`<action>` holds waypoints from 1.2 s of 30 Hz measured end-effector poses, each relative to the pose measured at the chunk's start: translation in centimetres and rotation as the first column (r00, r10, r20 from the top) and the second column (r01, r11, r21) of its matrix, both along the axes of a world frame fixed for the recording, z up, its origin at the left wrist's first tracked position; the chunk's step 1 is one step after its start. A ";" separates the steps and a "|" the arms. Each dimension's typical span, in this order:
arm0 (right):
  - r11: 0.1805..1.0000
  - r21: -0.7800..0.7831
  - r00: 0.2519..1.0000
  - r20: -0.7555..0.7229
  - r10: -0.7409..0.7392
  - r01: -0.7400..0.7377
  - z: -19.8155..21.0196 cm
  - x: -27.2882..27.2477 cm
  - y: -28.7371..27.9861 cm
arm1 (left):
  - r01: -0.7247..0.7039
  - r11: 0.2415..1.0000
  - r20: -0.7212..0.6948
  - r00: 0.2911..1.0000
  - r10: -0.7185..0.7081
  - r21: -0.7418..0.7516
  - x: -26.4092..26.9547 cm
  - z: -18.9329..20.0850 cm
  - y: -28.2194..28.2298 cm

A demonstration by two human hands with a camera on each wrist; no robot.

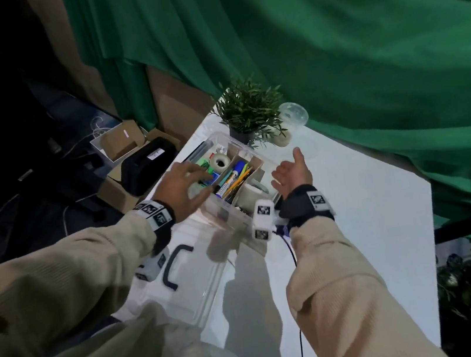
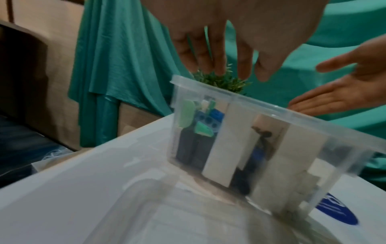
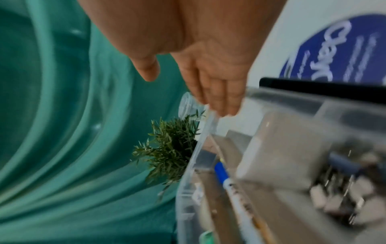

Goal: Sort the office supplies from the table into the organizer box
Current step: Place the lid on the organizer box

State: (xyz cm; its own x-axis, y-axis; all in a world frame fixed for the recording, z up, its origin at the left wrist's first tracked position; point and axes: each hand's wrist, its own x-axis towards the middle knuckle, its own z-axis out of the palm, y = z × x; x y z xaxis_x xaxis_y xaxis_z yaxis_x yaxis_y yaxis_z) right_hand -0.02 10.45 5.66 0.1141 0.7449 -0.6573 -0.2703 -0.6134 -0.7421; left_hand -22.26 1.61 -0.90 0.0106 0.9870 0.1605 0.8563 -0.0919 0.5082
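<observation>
A clear organizer box [image 1: 227, 210] stands on the white table [image 1: 358, 220]. It holds a tape roll [image 1: 220, 162], markers and pencils [image 1: 235, 178], green items and binder clips [image 3: 344, 198]. My left hand [image 1: 194, 181] hovers over the box's left compartment with fingers spread and hanging down, holding nothing; in the left wrist view those fingers [image 2: 219, 54] hang just above the rim [image 2: 261, 102]. My right hand [image 1: 285, 167] is flat and open beside the box's right wall, palm facing it. The box's clear lid [image 1: 208, 287] lies in front of the box, its black handle [image 1: 177, 267] facing up.
A small potted plant [image 1: 248, 114] and a clear cup [image 1: 293, 115] stand just behind the box. A green curtain [image 1: 362, 50] hangs behind the table. Cardboard boxes [image 1: 131, 151] sit on the floor past the table's left edge. A blue round sticker [image 2: 338, 213] marks the tabletop.
</observation>
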 end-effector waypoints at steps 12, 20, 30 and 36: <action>0.968 -0.019 0.717 0.668 0.199 -0.251 -5.7 1.5 -5.5 | -0.288 0.724 -0.246 0.955 0.167 -0.627 -1.1 -7.0 -8.8; 0.983 -0.067 0.643 0.748 0.163 -0.171 -5.4 8.6 -8.0 | -0.332 0.652 -0.049 0.910 0.412 -0.681 1.6 -7.0 -8.3; 0.996 -0.082 0.602 0.793 0.093 -0.046 -6.2 19.4 -11.9 | -0.328 0.695 -0.084 0.929 0.361 -0.640 5.7 -7.2 -6.9; 0.998 -0.031 0.645 0.762 0.058 -0.052 -6.5 21.3 -12.1 | -0.278 0.776 -0.315 0.943 0.108 -0.566 7.3 -8.0 -7.6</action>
State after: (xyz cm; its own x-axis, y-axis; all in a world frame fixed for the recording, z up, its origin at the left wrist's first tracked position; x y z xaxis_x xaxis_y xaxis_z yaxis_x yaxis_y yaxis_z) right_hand 21.25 -1.65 -0.87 0.5358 0.7630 -0.3617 0.4234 -0.6133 -0.6667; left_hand -15.01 -5.98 -8.94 -0.2352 0.8666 -0.4401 0.9259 0.3375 0.1698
